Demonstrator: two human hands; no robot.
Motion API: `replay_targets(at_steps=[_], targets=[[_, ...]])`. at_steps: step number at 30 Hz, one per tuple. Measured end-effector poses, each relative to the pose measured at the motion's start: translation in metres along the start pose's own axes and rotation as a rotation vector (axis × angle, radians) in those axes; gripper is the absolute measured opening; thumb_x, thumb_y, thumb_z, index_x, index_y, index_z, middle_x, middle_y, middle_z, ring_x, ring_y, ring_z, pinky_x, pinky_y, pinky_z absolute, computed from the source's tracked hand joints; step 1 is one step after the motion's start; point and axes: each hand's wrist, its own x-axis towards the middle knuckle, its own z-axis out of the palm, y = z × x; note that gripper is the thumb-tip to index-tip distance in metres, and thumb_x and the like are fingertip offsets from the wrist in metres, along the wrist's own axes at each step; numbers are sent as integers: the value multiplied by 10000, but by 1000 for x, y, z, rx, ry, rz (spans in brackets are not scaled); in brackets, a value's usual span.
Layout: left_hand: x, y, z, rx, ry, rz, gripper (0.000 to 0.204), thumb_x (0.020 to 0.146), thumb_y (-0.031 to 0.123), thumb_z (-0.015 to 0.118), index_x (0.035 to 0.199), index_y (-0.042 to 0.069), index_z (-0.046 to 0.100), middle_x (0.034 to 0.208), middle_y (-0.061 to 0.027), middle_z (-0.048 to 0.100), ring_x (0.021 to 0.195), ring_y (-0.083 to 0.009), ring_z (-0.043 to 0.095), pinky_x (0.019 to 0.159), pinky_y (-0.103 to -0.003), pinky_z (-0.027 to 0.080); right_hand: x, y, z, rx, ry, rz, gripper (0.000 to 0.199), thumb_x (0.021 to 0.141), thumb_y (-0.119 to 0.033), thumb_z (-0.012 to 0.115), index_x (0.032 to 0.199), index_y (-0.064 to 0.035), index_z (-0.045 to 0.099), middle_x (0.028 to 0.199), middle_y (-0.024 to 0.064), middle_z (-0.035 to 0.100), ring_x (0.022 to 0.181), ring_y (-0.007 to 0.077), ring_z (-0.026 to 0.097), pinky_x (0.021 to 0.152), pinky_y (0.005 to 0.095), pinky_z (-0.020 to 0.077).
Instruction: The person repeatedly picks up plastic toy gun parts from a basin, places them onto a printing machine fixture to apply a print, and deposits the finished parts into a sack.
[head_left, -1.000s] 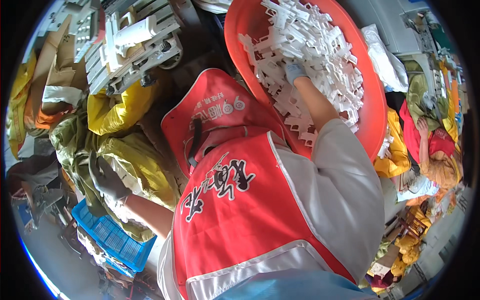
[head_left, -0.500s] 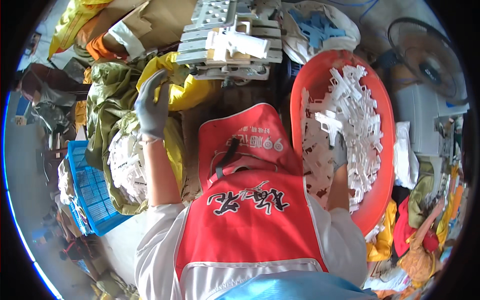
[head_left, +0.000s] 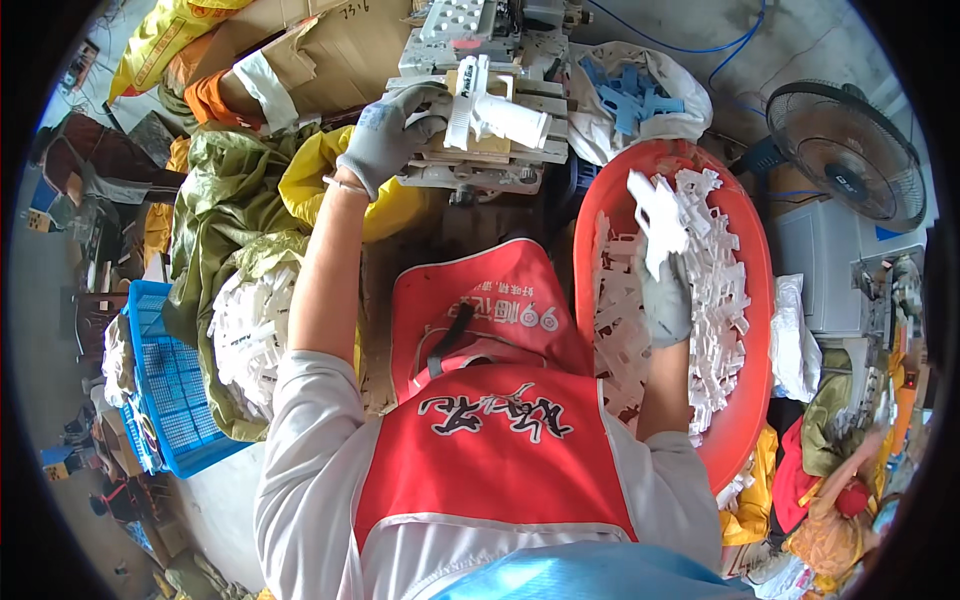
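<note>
My left hand (head_left: 388, 135), in a grey glove, reaches to the left side of a white plastic toy pistol (head_left: 495, 112). Its fingers are curved but apart, close to the slide; contact is hard to make out. That pistol lies on a slatted metal fixture (head_left: 550, 88), and a dark marking shows on its slide. In my gloved right hand (head_left: 667, 305) is another white toy pistol (head_left: 657, 220), gripped at its lower end. It is held above a heap of similar white pistols (head_left: 722, 300) in a long red tub (head_left: 758, 350).
Left of me, a green sack (head_left: 215, 210) holds more white pistols (head_left: 245, 335) beside a blue basket (head_left: 178, 390). A yellow bag (head_left: 315, 180) lies near my left wrist. Beyond the tub are a white sack (head_left: 690, 120) with blue toy pistols (head_left: 630, 95) and a black fan (head_left: 845, 160).
My left hand has moved right and forward from the yellow bag to the pistol on the fixture. My right hand has raised its pistol higher. Dark marking now shows on the fixture's pistol.
</note>
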Motion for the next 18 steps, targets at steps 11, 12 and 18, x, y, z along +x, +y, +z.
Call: replay_targets(at_steps=[11,12,18], targets=[[-126,-29,-42,-68,499,-249,290,817,4,617,1105,42,613,1105,-79,651,947,-128,626,827,-257,492,100,-25,188,-1209,-550,-954,425,814,-54,589,1232,-109,534,1102,104,570,1011,290,553,908,371,433],[-143,-30,-48,-31,510,-307,294,820,-2,609,1110,44,612,1118,-77,647,958,-130,622,829,-254,488,101,-23,195,-1319,-550,-937,432,806,-65,587,1233,-117,540,1115,103,568,1033,302,543,926,390,424],[-226,-29,-64,-117,607,-475,303,878,-14,543,1177,26,570,1173,-54,600,1037,-123,567,905,-251,434,95,-34,217,-1626,-604,-775,452,823,-75,571,1256,-191,516,1161,83,539,1044,303,549,885,388,452]])
